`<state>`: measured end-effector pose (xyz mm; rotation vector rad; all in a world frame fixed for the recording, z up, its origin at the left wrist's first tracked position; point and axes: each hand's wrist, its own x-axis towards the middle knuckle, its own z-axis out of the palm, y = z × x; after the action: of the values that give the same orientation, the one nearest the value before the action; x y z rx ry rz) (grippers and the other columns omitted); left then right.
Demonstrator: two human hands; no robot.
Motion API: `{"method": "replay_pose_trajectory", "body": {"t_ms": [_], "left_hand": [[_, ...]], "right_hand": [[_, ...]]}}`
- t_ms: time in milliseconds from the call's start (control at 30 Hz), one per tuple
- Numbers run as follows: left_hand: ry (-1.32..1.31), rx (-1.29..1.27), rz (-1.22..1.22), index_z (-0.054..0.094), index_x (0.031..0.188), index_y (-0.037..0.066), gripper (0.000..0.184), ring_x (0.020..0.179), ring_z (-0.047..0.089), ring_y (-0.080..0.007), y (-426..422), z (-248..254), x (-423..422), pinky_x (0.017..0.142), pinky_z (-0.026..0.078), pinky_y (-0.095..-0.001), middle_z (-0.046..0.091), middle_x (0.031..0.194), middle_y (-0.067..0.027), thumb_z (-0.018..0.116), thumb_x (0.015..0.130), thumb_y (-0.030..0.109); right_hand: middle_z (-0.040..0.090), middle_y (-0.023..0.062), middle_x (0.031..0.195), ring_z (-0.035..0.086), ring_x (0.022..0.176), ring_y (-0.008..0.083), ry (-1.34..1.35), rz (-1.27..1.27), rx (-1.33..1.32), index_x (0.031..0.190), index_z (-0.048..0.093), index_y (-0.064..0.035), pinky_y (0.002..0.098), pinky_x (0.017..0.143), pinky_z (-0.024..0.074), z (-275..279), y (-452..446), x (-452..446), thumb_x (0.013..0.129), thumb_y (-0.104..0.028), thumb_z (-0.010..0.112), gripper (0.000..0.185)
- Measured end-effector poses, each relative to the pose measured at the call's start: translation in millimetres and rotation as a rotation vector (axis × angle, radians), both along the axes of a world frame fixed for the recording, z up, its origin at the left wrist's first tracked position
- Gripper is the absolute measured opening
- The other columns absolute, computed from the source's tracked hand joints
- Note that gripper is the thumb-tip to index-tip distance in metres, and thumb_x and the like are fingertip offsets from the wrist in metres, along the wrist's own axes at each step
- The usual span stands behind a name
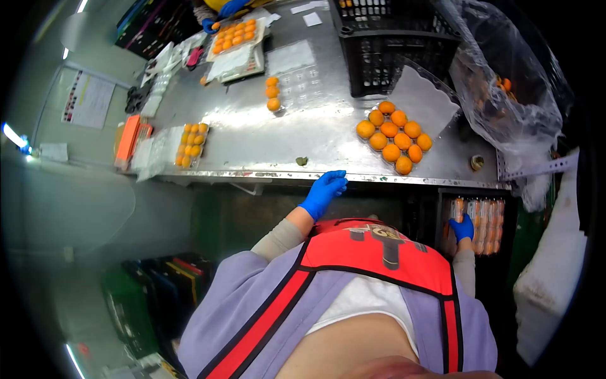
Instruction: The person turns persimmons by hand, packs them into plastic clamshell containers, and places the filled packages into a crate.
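Note:
My left hand (324,193), in a blue glove, hovers at the front edge of the metal table (240,139). Its fingers stretch loosely to the right with nothing in them. Down at the right, my gloved right hand (463,228) is inside a dark crate (445,205), its fingers closed on the upper end of a clear pack of oranges (457,207). Several similar packs (487,224) stand on edge beside it. On the table above lies an open clear tray of oranges (390,138), its lid (421,101) folded back.
A black plastic crate (401,60) and a clear-lined bin (505,76) stand at the right. Further trays of oranges (191,145) lie at the left. A partly filled tray (300,85) sits mid-table. Another person's gloved hand (210,26) is at the far side.

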<state>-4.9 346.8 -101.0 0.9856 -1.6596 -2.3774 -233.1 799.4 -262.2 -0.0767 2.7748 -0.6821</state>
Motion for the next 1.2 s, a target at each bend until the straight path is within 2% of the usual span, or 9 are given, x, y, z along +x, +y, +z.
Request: {"method": "replay_pose_trajectory", "body": {"t_ms": [267,500,567,700,800,900,967,1067,1200], "left_hand": [[-0.078,-0.003,0.135,0.056,0.116,0.007,0.034,0.081,0.058,-0.0111,0,5,18,0.072,0.045,-0.0239,0.062,0.095,-0.0029,0.063,0.084,0.019],[-0.111,-0.019,0.102,0.055,0.117,0.008,0.035,0.084,0.057,-0.0111,3,5,13,0.075,0.044,-0.0247,0.061,0.098,-0.0029,0.062,0.085,0.020],[-0.110,-0.021,0.106,0.056,0.116,0.007,0.034,0.081,0.058,-0.0107,4,6,11,0.072,0.045,-0.0242,0.062,0.095,-0.0029,0.063,0.085,0.020],[-0.116,-0.017,0.075,0.056,0.116,0.007,0.035,0.082,0.058,-0.0116,6,4,7,0.073,0.045,-0.0250,0.062,0.095,-0.0034,0.063,0.084,0.020],[-0.099,-0.008,0.065,0.056,0.116,0.006,0.036,0.083,0.058,-0.0119,3,-2,9,0.074,0.046,-0.0254,0.062,0.096,-0.0037,0.064,0.084,0.020],[-0.112,0.002,0.080,0.056,0.115,0.006,0.035,0.083,0.058,-0.0111,0,-1,11,0.073,0.046,-0.0244,0.063,0.097,-0.0035,0.065,0.083,0.019],[-0.119,-0.005,0.075,0.056,0.115,0.007,0.034,0.081,0.058,-0.0105,-6,-4,14,0.072,0.045,-0.0237,0.063,0.096,-0.0026,0.064,0.084,0.018],[-0.091,0.055,0.063,0.056,0.116,0.006,0.035,0.084,0.057,-0.0111,-21,-10,21,0.074,0.046,-0.0237,0.062,0.098,-0.0025,0.063,0.084,0.018],[-0.064,0.038,0.081,0.056,0.115,0.007,0.034,0.083,0.057,-0.0102,-39,-2,29,0.072,0.046,-0.0226,0.062,0.097,-0.0025,0.062,0.084,0.018]], "right_hand": [[0.062,0.0232,0.101,0.059,0.096,0.0368,-0.116,0.090,0.201,0.111,0.055,-0.0032,0.0417,0.083,0.0473,12,11,-14,0.065,-0.045,0.069,0.064],[0.063,0.0247,0.096,0.061,0.091,0.0391,-0.043,0.092,0.276,0.108,0.056,-0.0032,0.0432,0.077,0.0491,43,8,1,0.065,-0.044,0.070,0.061],[0.062,0.0199,0.102,0.060,0.095,0.0359,-0.083,0.043,0.329,0.114,0.053,-0.0083,0.0417,0.081,0.0478,56,-2,4,0.068,-0.039,0.070,0.058],[0.062,0.0222,0.105,0.060,0.094,0.0366,0.079,-0.004,0.264,0.122,0.049,-0.0071,0.0417,0.079,0.0489,43,5,10,0.068,-0.033,0.073,0.065],[0.058,0.0153,0.114,0.056,0.103,0.0330,0.123,-0.027,0.298,0.127,0.046,-0.0111,0.0400,0.088,0.0458,63,0,5,0.069,-0.029,0.073,0.067],[0.058,0.0136,0.116,0.056,0.105,0.0274,0.515,0.064,-0.235,0.122,0.053,-0.0065,0.0346,0.091,0.0433,75,0,-7,0.079,-0.019,0.065,0.047],[0.062,0.0094,0.107,0.058,0.097,0.0182,0.479,0.017,-0.472,0.121,0.055,-0.0062,0.0299,0.087,0.0437,128,-37,-6,0.083,-0.010,0.062,0.039],[0.058,0.0001,0.089,0.052,0.082,0.0083,0.350,0.019,-0.768,0.122,0.055,-0.0062,0.0239,0.078,0.0435,161,-93,-10,0.085,-0.011,0.062,0.038],[0.055,0.0081,0.116,0.052,0.101,0.0157,0.183,0.007,-0.913,0.124,0.049,-0.0029,0.0295,0.089,0.0421,115,-159,-44,0.082,-0.015,0.063,0.046]]}}
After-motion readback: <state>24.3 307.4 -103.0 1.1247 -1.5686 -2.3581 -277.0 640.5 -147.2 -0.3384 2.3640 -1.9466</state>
